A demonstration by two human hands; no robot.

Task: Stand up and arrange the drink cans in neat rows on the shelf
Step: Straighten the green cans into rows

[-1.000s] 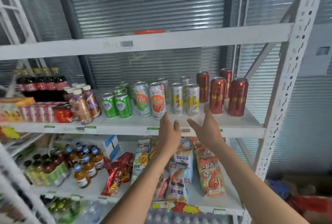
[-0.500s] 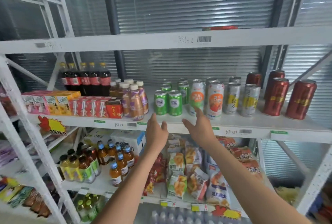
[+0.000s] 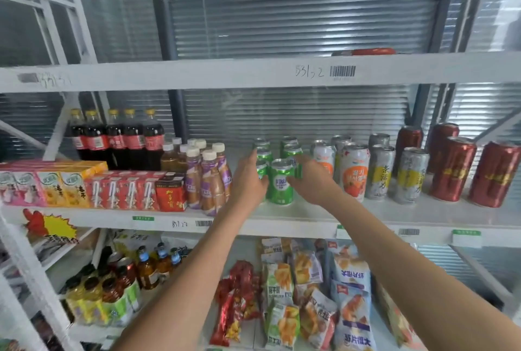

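Note:
Several green drink cans stand in two short columns on the middle shelf. My left hand wraps the front-left green can, fingers along its left side and thumb in front. My right hand reaches in from the right, with fingers round a green can in the right column and the thumb touching the front can. To the right, all upright, stand white-and-orange cans, silver-and-yellow cans and tall red cans.
Left of the green cans stand purple-labelled bottles, red and yellow drink cartons and cola bottles at the back. The upper shelf beam runs overhead. Snack bags and juice bottles fill the lower shelf.
The view has shifted left and moved closer. Both hands have risen from below the shelf edge onto the shelf and closed in on the green cans from either side.

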